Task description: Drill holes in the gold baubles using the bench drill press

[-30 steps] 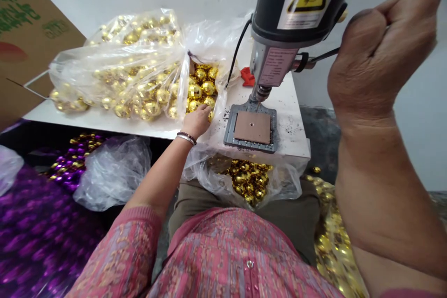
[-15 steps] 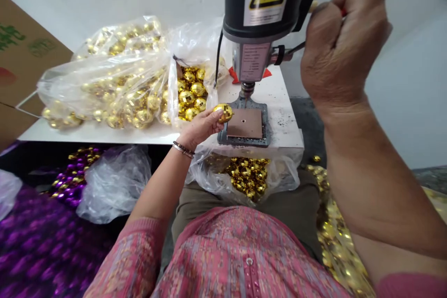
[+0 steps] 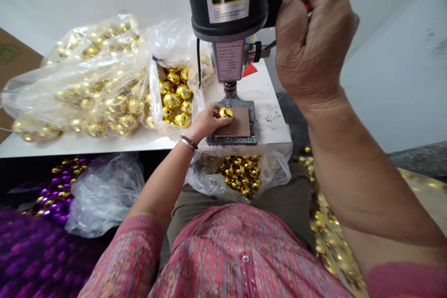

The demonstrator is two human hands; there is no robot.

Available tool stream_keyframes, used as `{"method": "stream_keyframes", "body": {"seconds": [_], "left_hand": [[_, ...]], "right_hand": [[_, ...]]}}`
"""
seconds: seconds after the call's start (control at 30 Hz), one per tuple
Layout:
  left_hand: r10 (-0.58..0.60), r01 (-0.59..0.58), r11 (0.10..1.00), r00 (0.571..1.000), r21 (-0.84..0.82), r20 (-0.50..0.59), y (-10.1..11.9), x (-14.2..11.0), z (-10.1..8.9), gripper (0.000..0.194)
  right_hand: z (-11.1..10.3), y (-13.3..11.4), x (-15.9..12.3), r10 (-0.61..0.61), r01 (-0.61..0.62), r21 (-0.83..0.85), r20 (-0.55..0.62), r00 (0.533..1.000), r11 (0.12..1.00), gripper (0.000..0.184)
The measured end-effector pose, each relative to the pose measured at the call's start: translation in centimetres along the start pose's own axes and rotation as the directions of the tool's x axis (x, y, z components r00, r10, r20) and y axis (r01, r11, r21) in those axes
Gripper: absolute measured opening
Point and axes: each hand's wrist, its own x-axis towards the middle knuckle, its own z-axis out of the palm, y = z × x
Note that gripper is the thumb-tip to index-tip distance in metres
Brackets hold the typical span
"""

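Observation:
Between the thumb and fingers of my left hand (image 3: 208,121) is a shiny gold mirror-faceted ball (image 3: 226,112). It rests on or just over the brown square plate (image 3: 240,123), which lies on the dark metal base (image 3: 253,137) of a bench drill press (image 3: 228,18). The thin drill bit (image 3: 230,101) points down right above the ball; whether it touches the ball I cannot tell. My right hand (image 3: 314,37), raised at the upper right, is closed around the press's feed lever, mostly hidden by the fingers, with a bit of red showing.
Clear plastic bags of gold balls (image 3: 101,98) cover the left of the white table (image 3: 274,125). An open bag of gold balls (image 3: 240,174) sits at my lap. Purple balls (image 3: 57,209) lie lower left, more gold ones (image 3: 331,237) lower right. Dark shavings dot the tabletop.
My left hand has brought the gold ball from the plate's left edge to the spot under the drill bit. The view has shifted, while my right hand stays on the lever.

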Motion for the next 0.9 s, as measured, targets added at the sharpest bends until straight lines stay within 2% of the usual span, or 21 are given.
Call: {"method": "stream_keyframes", "body": {"seconds": [0.23, 0.4, 0.53, 0.73, 0.9], "left_hand": [[0.107, -0.112, 0.956, 0.994, 0.272, 0.034, 1.7, 0.3, 0.3, 0.049], [0.138, -0.152, 0.964, 0.987, 0.22, 0.076, 1.2, 1.2, 0.8, 0.06], [0.135, -0.143, 0.974, 0.989, 0.177, 0.056, 0.4, 1.1, 1.1, 0.061], [0.094, -0.103, 0.982, 0.994, 0.157, 0.062, 0.6, 0.5, 1.2, 0.06], [0.104, -0.116, 0.982, 0.991, 0.149, 0.083, 0.6, 0.5, 1.1, 0.06]], "right_hand": [[0.0, -0.2, -0.3, -0.026, 0.026, -0.005, 0.007, 1.0, 1.0, 0.033], [-0.2, -0.1, -0.7, -0.03, 0.03, 0.03, -0.008, 1.0, 0.999, 0.035], [-0.3, 0.3, -2.2, -0.083, 0.088, 0.111, -0.056, 0.995, 0.99, 0.024], [0.5, 2.8, -6.4, -0.135, 0.138, 0.053, -0.051, 0.99, 0.989, 0.038], [1.7, 4.7, -8.7, -0.214, 0.216, -0.004, -0.166, 0.963, 0.976, 0.042]]}}
